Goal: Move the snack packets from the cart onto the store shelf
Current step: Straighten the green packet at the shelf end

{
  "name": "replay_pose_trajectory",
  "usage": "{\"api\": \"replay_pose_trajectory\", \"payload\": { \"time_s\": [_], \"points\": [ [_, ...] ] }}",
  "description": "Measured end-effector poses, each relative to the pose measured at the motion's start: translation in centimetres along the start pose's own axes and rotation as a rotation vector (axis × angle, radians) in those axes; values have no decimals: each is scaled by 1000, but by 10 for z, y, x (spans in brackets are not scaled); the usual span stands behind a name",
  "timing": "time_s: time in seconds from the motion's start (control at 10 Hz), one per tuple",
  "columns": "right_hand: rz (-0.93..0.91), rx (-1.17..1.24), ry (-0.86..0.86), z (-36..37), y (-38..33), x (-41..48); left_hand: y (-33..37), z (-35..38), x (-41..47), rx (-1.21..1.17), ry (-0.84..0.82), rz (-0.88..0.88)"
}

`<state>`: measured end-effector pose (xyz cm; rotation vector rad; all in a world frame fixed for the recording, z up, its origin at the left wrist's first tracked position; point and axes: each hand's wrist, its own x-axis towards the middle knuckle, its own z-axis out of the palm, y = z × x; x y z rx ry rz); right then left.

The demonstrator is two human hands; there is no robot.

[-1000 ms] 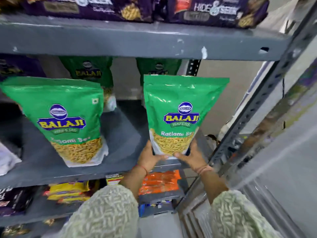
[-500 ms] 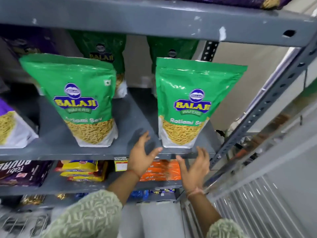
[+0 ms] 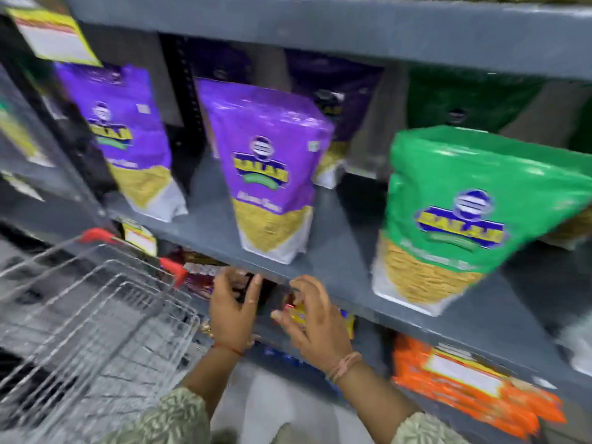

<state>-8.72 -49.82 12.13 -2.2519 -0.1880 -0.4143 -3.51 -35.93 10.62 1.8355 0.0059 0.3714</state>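
Both hands empty, fingers spread, left hand nearer the wire cart at lower left than my right hand; cart contents too blurred.

Motion blur smears nearly all the print I'm looking at. The green packet carries a blue oval logo over a yellow banner — the lettering looks like "BALAJI", though I can't be certain. The middle purple packet shows the same banner, equally smeared. The yellow shelf tag up top and the small price label — neither is legible.
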Motion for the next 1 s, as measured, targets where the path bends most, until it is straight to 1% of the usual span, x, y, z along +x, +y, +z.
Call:
{"api": "replay_pose_trajectory", "payload": {
  "time_s": [0.1, 0.2, 0.3, 0.4, 0.5, 0.6, 0.7, 0.8, 0.9, 1.0],
  "points": [
    [48, 64, -104, 72, -35, 63, -30, -62, 86, -59, 179, -55],
    [149, 182, -117, 124, -58, 126, -51, -112, 171, 7, 240, -73],
    [244, 222, -126, 164, -66, 186, -62, -146, 241, 55, 60, -87],
    [319, 233, -129, 190, -64, 226, -75, -158, 276, 69, -208, -66],
    [351, 133, -134, 211, -57, 241, -90, -156, 282, 149, -274, -118],
    [347, -148, -156, 222, -55, 243, -102, -150, 276, 147, -242, -132],
    [344, -277, -134, 225, -56, 243, -111, -148, 278, 112, -218, -140],
    [336, -212, -141, 223, -62, 239, -113, -150, 278, 192, -218, -159],
    [328, -82, -140, 207, -70, 215, -109, -150, 266, 230, -157, -154],
    [117, -115, 10, 177, -83, 157, -67, -137, 198, 191, -18, -2]
  ]
}}
